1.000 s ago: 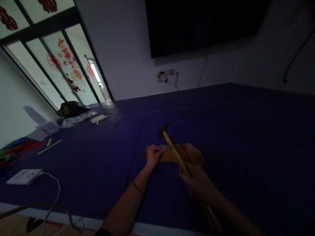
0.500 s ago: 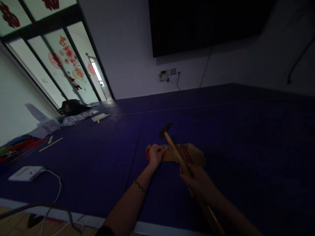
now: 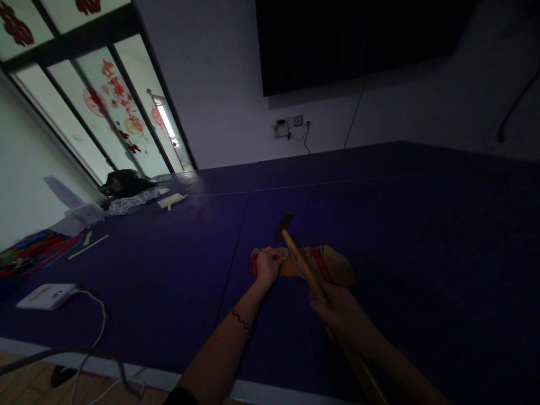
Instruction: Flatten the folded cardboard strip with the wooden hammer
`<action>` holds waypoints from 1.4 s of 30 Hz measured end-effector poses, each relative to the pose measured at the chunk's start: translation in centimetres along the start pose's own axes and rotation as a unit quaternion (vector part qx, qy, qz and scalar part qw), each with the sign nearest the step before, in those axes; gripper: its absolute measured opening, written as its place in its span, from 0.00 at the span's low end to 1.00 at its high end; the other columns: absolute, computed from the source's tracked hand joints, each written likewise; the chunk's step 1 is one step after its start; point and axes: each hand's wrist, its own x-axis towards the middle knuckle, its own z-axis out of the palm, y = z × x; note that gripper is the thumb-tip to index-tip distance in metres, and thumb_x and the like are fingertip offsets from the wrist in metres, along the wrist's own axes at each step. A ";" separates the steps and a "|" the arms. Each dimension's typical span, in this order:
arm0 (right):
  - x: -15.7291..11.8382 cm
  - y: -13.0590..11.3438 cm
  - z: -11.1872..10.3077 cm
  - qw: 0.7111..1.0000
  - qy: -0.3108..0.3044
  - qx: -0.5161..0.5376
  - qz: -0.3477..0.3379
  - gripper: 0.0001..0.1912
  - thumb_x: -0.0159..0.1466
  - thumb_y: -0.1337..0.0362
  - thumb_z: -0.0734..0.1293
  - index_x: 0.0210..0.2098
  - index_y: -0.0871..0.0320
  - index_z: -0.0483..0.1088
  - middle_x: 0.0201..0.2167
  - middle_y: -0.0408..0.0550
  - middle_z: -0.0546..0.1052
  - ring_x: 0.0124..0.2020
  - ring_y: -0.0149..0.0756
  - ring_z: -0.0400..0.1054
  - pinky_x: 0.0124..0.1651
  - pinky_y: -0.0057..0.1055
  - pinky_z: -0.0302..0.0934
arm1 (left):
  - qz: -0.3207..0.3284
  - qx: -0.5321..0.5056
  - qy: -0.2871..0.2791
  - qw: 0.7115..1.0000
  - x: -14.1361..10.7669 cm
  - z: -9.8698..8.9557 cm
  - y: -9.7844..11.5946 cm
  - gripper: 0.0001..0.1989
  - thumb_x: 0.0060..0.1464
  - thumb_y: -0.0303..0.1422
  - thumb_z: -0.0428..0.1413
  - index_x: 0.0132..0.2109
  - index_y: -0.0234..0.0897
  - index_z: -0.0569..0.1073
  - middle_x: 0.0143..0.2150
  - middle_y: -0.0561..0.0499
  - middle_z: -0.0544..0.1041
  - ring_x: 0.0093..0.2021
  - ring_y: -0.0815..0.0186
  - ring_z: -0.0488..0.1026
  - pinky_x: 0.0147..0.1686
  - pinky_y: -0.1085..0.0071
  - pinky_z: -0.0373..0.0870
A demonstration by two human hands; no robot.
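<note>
My right hand [image 3: 335,306] is wrapped round the wooden handle of a hammer [image 3: 301,261]. The dark hammer head is raised just beyond a flat brown cut-out piece with red markings [image 3: 337,265], which looks like cardboard and lies on the purple table top. On the left end of that piece rests my left hand [image 3: 269,265], its thumb and fingertips pinched together. Whatever sits between those fingertips is too small and dark to make out. Part of the piece is hidden behind the left hand and the hammer handle.
A white box [image 3: 47,296] with a cable lies at the left of the purple table [image 3: 169,270]. Coloured strips [image 3: 42,250], a clear plastic bag [image 3: 82,216] and a black bag [image 3: 124,183] sit farther back. A dark screen [image 3: 358,45] hangs on the wall.
The hammer head has dropped very slightly and tilted. My left hand stays pinched in the same spot on the brown piece.
</note>
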 end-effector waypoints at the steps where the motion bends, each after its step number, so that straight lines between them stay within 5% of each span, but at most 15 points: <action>1: -0.1 0.1 0.0 1.000 0.005 -0.011 0.000 0.05 0.50 0.67 0.57 0.21 0.59 0.61 0.16 0.41 0.65 0.19 0.29 0.59 0.22 0.26 0.50 | -0.001 0.001 0.000 1.000 0.0 0.0 0.0 0.06 0.42 0.26 0.61 0.21 0.35 0.73 0.25 0.54 0.71 0.31 0.68 0.69 0.33 0.72 0.62; 18: -0.9 -1.4 -0.3 0.991 0.007 -0.123 0.055 0.07 0.50 0.72 0.58 0.17 0.57 0.57 0.17 0.45 0.68 0.17 0.29 0.60 0.21 0.26 0.45 | -0.005 0.015 -0.003 1.000 0.0 0.0 0.3 0.06 0.42 0.23 0.60 0.22 0.34 0.73 0.26 0.53 0.73 0.32 0.67 0.70 0.36 0.71 0.62; 42: -0.9 -1.4 -0.5 0.996 0.020 -0.079 0.044 0.06 0.50 0.68 0.58 0.17 0.57 0.59 0.16 0.45 0.68 0.18 0.30 0.61 0.21 0.27 0.49 | -0.001 0.020 -0.001 1.000 -0.1 -0.1 0.4 0.04 0.42 0.25 0.61 0.23 0.35 0.75 0.26 0.53 0.73 0.31 0.68 0.69 0.35 0.71 0.62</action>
